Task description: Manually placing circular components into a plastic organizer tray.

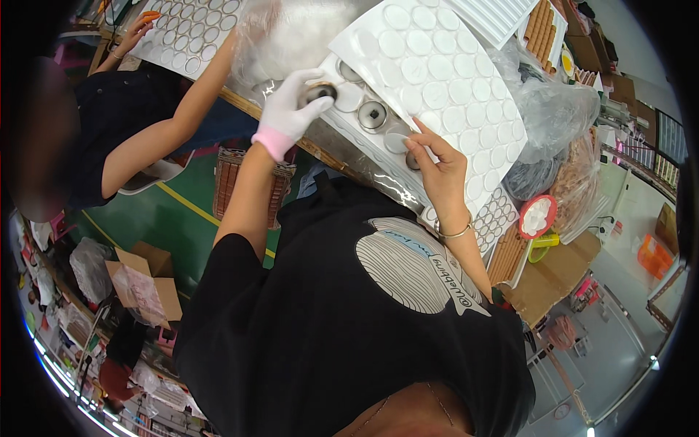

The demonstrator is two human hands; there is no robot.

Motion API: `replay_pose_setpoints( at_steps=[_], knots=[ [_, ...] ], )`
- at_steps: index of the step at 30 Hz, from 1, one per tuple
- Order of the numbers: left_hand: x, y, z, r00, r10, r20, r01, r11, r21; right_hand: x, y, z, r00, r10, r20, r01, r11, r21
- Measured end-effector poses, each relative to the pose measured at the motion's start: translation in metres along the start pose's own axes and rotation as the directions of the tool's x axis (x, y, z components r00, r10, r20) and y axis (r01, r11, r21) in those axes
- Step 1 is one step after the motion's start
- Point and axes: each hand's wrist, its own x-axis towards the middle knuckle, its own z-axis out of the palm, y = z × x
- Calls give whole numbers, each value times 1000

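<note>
My left hand (287, 109), in a white glove with a pink cuff, grips a round metal lid-like piece (320, 92) with a dark centre. It is over the near left corner of a white tray with round recesses (349, 97). In that tray sits a similar round metal piece (372, 114) with a dark knob in its middle. My bare right hand (441, 164), with a bracelet at the wrist, pinches a thin whitish disc (397, 143) between thumb and fingers. Beneath those fingers, another dark round piece (413, 160) is partly hidden. A second white recessed tray (460, 91) lies overlapping the first.
At left, a co-worker's arm (171, 131) reaches over a tray of rings (193, 67). Clear plastic bags (557, 116) lie right of the trays. A red bowl of white pieces (537, 216) stands near cardboard (557, 280). An open carton (145, 284) is on the floor.
</note>
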Motion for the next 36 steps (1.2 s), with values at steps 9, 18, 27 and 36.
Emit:
replay_pose_setpoints(
  at_steps=[9, 18, 27, 36],
  knots=[
    [-6, 18, 16, 976, 216, -26, -180, 871, 457, 2, -5, -15, 984, 177, 3, -172, 952, 253],
    [-6, 49, 69, 799, 566, 201, -582, 647, 493, 10, 1, -32, 962, 254, 105, -271, 822, 501],
    [2, 45, 91, 815, 511, 274, -579, 687, 440, 2, -9, -30, 982, -11, 187, 2, 999, 50],
    [4, 36, 30, 711, 700, -63, -602, 653, 459, -9, -10, -10, 957, -267, 110, 275, 725, -632]
  ],
)
